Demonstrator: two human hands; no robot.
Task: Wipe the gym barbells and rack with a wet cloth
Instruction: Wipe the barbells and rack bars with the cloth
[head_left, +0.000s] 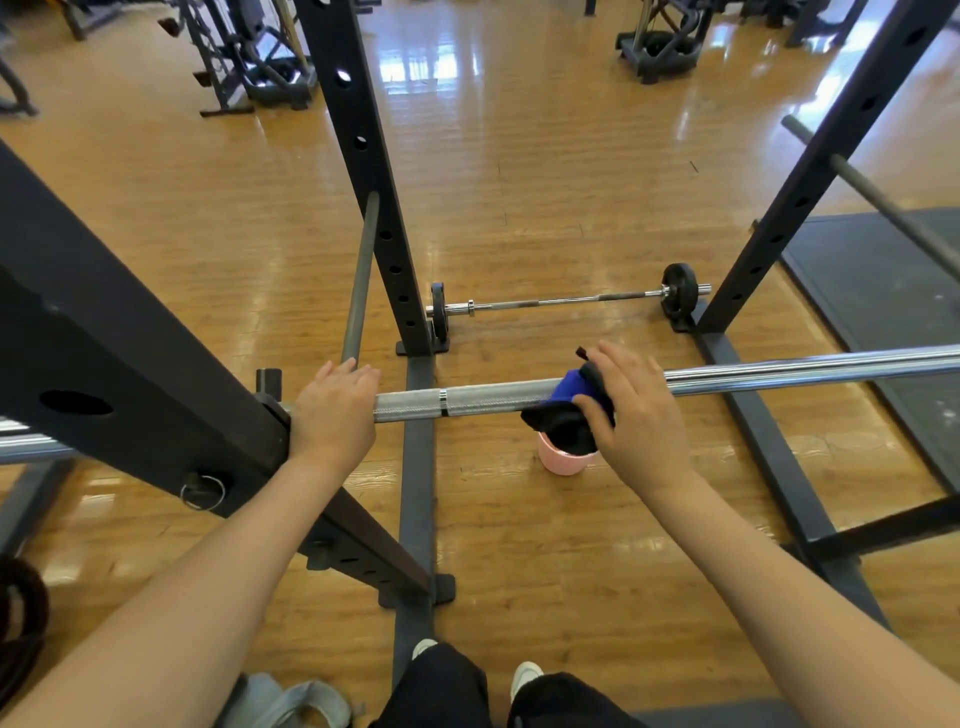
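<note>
A chrome barbell (483, 399) lies across the black rack (130, 364) at waist height, running left to right. My left hand (332, 415) grips the bar just beside the rack's near upright. My right hand (631, 410) holds a blue and black cloth (563, 410) wrapped over the bar's knurled part, with the cloth's loose end hanging below the bar. A second, smaller barbell (566, 300) with small black plates lies on the floor between the rack's far uprights.
A pink cup (563, 462) stands on the wooden floor under the cloth. Rack base beams (418, 467) cross the floor near my feet. A safety bar (361, 280) slopes at the left, another bar (878, 197) at the right over a black mat (878, 296). Gym machines (260, 62) stand far back.
</note>
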